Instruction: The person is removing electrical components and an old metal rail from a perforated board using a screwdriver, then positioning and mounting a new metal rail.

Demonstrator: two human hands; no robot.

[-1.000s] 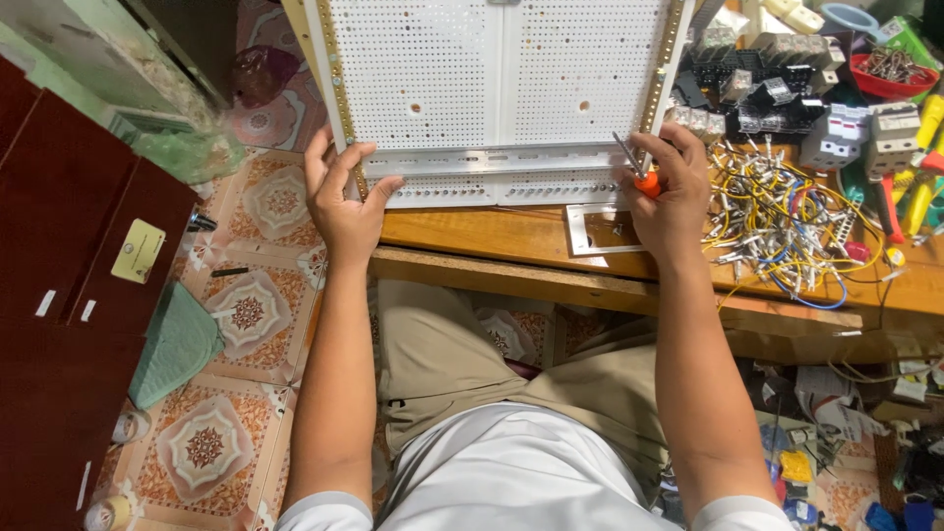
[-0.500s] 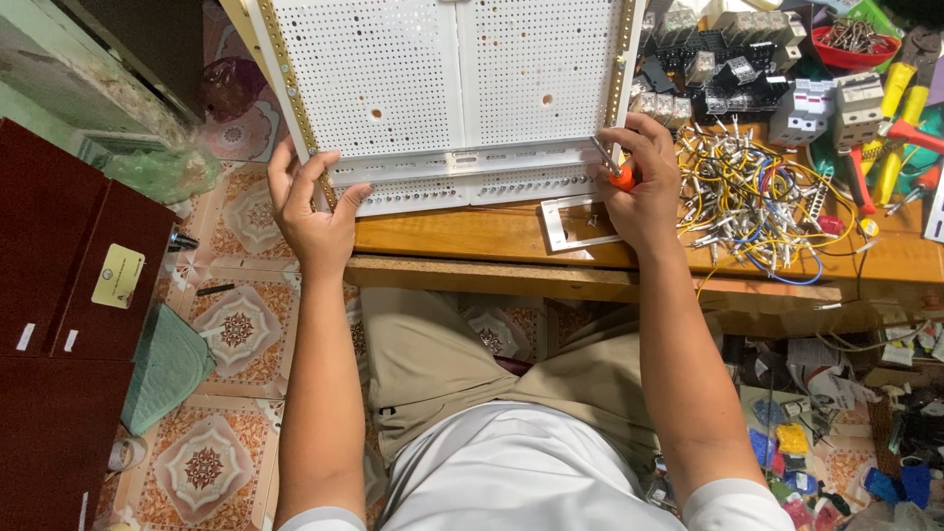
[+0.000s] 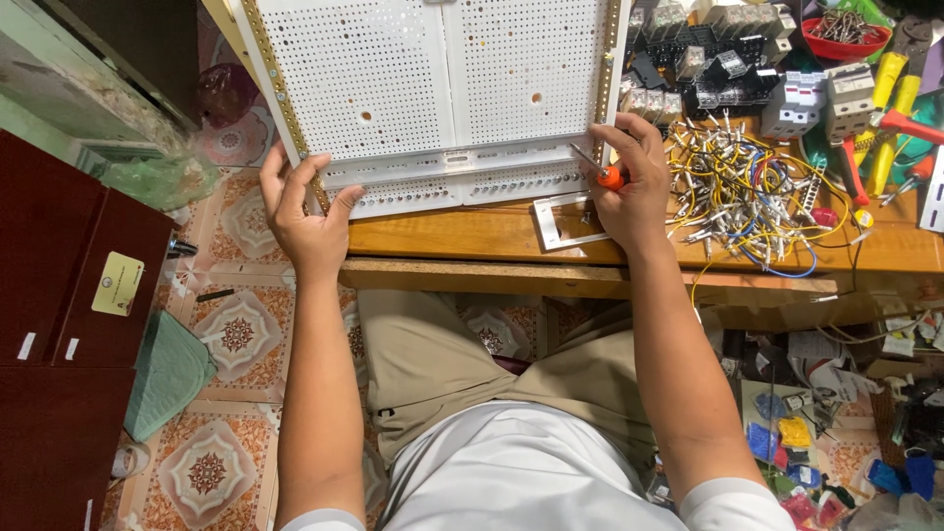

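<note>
- Left hand [image 3: 303,211] grips the perforated white panel's [image 3: 433,88] lower-left corner on the wooden surface [image 3: 462,236].
- Right hand [image 3: 629,182] holds an orange-handled screwdriver [image 3: 602,172] at the panel's right edge, beside tangled wires [image 3: 747,192].

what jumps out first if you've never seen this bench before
The big white perforated panel at top centre dominates, propped on the wooden workbench. The left hand grips its lower left corner by the brass-coloured edge strip, while the right hand holds a small orange-handled screwdriver at its lower right corner. Just right of that hand sprawls a tangle of yellow, white and blue wires.
</note>
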